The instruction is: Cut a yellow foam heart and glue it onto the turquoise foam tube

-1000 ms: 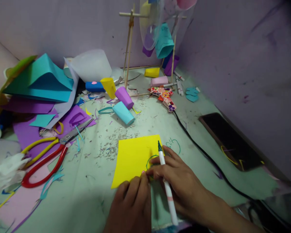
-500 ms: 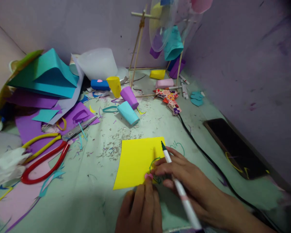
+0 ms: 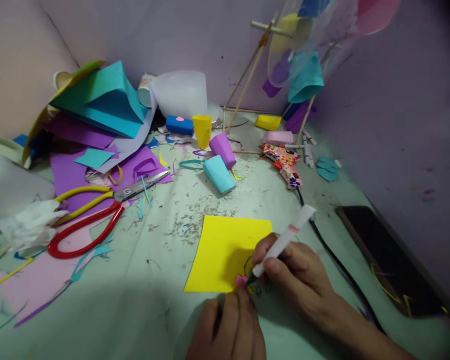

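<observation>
Between the thumb and fingers of my right hand [image 3: 296,275] is a white marker [image 3: 283,245], its dark green tip pointing down beside a small pink paper heart [image 3: 241,280]. My left hand [image 3: 230,327] has its fingers together, and a fingertip pins the heart down at the lower right edge of a yellow paper sheet [image 3: 217,255]. Green curved lines are drawn around the heart, partly covered by my right hand. I cannot tell whether the marker tip touches the heart or the paper.
Red-and-yellow-handled scissors [image 3: 86,252] lie at left among paper scraps. Small paper cups, including a light blue cup [image 3: 219,175], lie behind the sheet. A glue gun wrapped in floral cloth [image 3: 285,162] trails a black cord. A phone [image 3: 386,260] lies at right; a stick frame [image 3: 249,70] stands behind.
My right hand has turned the marker over, so its green tip now points down by the heart instead of up. My left fingers still hold the heart. The view has shifted slightly left.
</observation>
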Available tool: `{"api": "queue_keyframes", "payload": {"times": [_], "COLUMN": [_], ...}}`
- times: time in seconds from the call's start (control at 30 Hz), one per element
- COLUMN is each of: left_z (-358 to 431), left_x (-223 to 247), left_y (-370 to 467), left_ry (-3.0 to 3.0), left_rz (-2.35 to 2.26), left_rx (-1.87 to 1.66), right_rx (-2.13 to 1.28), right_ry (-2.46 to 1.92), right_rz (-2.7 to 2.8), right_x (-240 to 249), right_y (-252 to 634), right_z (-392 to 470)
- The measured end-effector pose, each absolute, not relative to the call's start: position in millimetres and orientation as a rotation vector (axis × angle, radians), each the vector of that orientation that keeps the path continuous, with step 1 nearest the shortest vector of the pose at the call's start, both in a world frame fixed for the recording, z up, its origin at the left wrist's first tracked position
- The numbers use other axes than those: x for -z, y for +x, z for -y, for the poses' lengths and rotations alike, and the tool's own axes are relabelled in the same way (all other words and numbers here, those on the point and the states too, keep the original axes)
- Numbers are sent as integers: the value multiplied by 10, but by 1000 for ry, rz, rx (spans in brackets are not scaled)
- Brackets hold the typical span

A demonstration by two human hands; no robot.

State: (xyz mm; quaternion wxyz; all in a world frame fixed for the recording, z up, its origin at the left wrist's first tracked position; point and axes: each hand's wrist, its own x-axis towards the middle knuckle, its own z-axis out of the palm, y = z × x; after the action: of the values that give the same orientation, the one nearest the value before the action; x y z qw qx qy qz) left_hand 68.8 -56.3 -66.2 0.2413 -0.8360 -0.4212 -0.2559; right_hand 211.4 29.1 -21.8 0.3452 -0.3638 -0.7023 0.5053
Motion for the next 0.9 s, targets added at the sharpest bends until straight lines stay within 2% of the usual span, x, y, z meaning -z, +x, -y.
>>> {"api": "queue_keyframes", "payload": {"times": [0.3, 0.6, 0.9], "left_z": [614, 638, 644], "left_x": [720, 1021, 875], "left_y": [685, 1016, 839], "left_ry": [-2318, -1978, -2208], "left_rz": [1193, 1412, 1307], "left_rx": [697, 1060, 863], "right_rx": [-939, -882, -869], "right_ry": [-829, -829, -835], "right_rz": [2178, 2285, 2315], "right_x": [310, 292, 314], "right_y": [2049, 2024, 2020], "right_z": [-303, -294, -305]}}
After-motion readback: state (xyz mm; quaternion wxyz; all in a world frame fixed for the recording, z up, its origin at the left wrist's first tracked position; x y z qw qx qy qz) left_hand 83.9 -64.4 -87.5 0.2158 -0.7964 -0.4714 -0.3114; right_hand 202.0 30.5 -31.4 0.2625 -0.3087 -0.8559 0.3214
